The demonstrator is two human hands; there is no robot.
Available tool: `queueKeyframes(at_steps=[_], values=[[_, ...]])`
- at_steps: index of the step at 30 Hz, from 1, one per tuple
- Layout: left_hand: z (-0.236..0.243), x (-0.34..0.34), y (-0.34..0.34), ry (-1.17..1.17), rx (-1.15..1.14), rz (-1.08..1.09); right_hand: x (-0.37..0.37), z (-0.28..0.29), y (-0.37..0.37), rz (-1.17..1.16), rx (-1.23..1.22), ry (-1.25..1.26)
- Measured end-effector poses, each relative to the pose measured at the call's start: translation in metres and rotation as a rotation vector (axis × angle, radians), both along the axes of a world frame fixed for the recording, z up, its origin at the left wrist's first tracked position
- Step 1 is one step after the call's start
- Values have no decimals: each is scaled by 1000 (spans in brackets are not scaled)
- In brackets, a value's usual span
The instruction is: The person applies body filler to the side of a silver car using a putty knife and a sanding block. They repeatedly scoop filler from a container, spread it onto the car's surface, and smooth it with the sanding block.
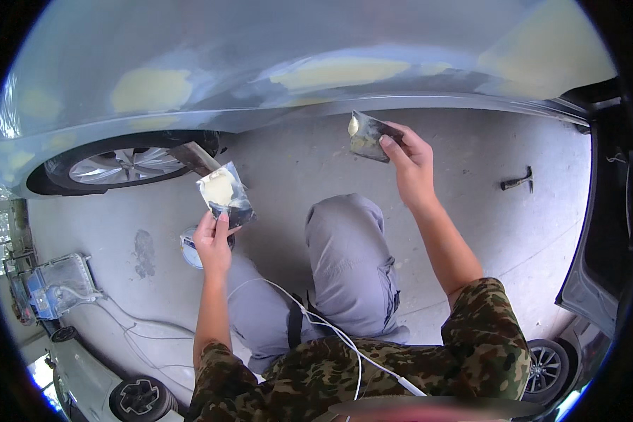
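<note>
My left hand [213,243] is closed on a flat filler plate [240,205] with a thick cream-coloured dab of body filler [218,188] on it. Behind its upper edge a dark flat blade [194,158] sticks out; what supports that blade is hidden. My right hand [409,153] pinches a smeared filler spreader [368,144] that carries a small lump of filler at its far left corner. The spreader is just below the lower edge of a grey car body panel [225,77], apart from it. Pale yellow filler patches [341,72] mark the panel.
A car wheel [126,167] stands at the left under the panel. Partly behind my left hand is a round can [190,247]. A hammer-like tool [519,183] lies on the floor at right. Farther left are a blue-and-grey machine [56,285] and cables. An open car door [608,211] bounds the right.
</note>
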State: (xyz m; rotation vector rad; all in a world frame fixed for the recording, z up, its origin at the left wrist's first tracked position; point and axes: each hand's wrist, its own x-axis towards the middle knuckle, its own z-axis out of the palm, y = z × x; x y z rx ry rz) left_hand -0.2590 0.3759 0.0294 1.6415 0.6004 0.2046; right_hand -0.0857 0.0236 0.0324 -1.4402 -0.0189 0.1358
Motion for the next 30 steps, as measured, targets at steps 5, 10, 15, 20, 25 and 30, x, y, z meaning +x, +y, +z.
queueKeyframes(at_steps=[5, 10, 15, 20, 25, 30], values=[[-21, -18, 15, 35, 18, 64, 18, 0, 16, -120, -427, -787], [-78, -34, 34, 43, -37, 74, 39, -29, 40, -399, -850, -1334], [-125, -46, 43, 19, -64, 31, 51, -48, 76, -682, -977, -1537], [-141, -69, 44, -28, -86, -40, 74, -42, 110, -895, -994, -1590], [-139, -82, 43, -42, -97, -53, 83, -26, 139, -918, -963, -1577], [-130, -75, 28, -43, -159, -22, 80, -57, 138, -850, -1022, -1551]])
